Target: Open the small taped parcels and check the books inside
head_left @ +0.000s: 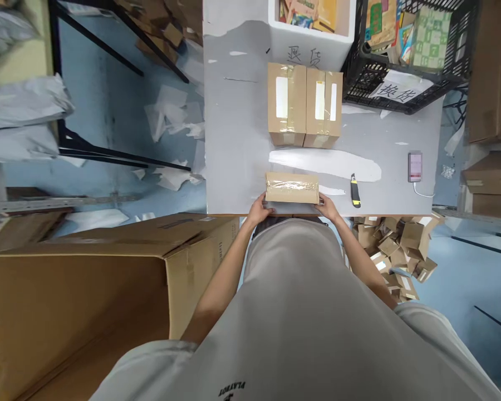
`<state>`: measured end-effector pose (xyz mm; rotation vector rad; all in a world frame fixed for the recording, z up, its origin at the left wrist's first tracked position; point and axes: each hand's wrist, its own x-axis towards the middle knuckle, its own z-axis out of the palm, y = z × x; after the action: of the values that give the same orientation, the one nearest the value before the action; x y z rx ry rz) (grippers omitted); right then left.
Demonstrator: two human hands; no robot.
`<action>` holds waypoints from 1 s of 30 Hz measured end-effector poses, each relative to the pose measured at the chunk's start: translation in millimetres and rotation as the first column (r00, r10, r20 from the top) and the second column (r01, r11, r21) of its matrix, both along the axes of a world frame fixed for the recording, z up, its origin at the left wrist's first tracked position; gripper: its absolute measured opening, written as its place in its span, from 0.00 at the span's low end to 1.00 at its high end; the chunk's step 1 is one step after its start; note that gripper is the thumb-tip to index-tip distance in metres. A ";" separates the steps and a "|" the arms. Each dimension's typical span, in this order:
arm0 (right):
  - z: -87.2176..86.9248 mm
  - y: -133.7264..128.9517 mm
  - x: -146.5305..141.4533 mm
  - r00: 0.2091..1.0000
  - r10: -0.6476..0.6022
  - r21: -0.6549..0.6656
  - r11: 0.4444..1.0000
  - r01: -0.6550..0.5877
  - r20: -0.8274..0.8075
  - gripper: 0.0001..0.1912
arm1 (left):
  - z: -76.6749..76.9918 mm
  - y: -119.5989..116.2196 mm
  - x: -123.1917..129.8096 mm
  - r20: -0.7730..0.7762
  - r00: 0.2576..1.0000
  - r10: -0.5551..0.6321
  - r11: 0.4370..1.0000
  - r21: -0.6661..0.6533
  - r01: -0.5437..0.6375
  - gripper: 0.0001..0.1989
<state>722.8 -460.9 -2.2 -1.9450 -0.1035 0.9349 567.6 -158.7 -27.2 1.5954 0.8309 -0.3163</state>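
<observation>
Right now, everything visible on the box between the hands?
The brown cardboard box is oblong, with shiny tape along its upper face. It looks closed, long side running left-right near the table edge, held at its ends between the left hand and right hand. Whether it touches the tabletop is unclear.

Underside of the taped carton (292, 188) between left hand (259, 211) and right hand (328, 208) hidden, text on the phone (416, 166) right of the right hand too small to read, white bin (304, 54) ahead of both hands cut by top edge, open carton (198, 273) left of left hand cropped at bottom
</observation>
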 end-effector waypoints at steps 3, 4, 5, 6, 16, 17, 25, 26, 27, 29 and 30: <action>-6.0 0.4 1.4 1.000 0.020 0.073 0.997 -0.020 0.013 0.40 | -2.4 -8.5 3.0 0.073 0.995 0.070 0.995 0.061 -0.074 0.36; -5.0 -0.4 2.4 1.000 0.012 0.102 0.995 -0.014 0.018 0.41 | -0.9 -11.3 2.8 0.099 0.991 0.094 0.992 0.072 -0.101 0.32; -2.6 -1.6 3.7 1.000 0.001 0.130 0.991 -0.004 0.024 0.42 | 1.6 -14.2 1.8 0.123 0.986 0.114 0.989 0.074 -0.124 0.28; 1.2 -3.0 5.6 0.999 -0.015 0.155 0.988 0.009 0.033 0.44 | 5.0 -17.1 0.2 0.147 0.980 0.132 0.987 0.069 -0.143 0.24; 36.2 -11.7 33.6 0.981 0.048 -0.002 0.999 -0.049 0.187 0.34 | 27.5 -49.6 -0.4 0.245 0.921 0.302 0.953 -0.064 -0.296 0.28; 34.9 -11.8 34.8 0.982 0.067 -0.021 0.998 -0.064 0.174 0.31 | 26.8 -49.5 2.4 0.237 0.925 0.295 0.955 -0.061 -0.289 0.28; 19.9 -24.7 39.3 0.991 0.109 -0.013 0.994 -0.109 0.082 0.23 | 18.4 -34.0 6.5 0.111 0.958 0.263 0.964 -0.073 -0.256 0.32; 18.6 -27.4 38.6 0.991 0.112 -0.014 0.994 -0.111 0.073 0.22 | 17.0 -33.1 6.1 0.091 0.963 0.255 0.966 -0.074 -0.249 0.34; 17.3 -30.0 37.2 0.991 0.116 -0.018 0.993 -0.115 0.069 0.22 | 15.7 -32.9 5.7 0.075 0.966 0.246 0.968 -0.076 -0.241 0.36; 15.2 -33.7 32.0 0.990 0.127 -0.023 0.992 -0.126 0.066 0.22 | 13.3 -34.0 5.3 0.063 0.972 0.226 0.972 -0.080 -0.220 0.38; 14.3 -34.7 28.3 0.988 0.140 -0.020 0.990 -0.139 0.062 0.22 | 12.4 -35.1 5.2 0.063 0.975 0.214 0.975 -0.083 -0.209 0.38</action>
<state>751.2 -495.5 12.1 -2.0022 -0.2730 0.9670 572.8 -193.8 -14.7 1.4253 0.9143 -0.1360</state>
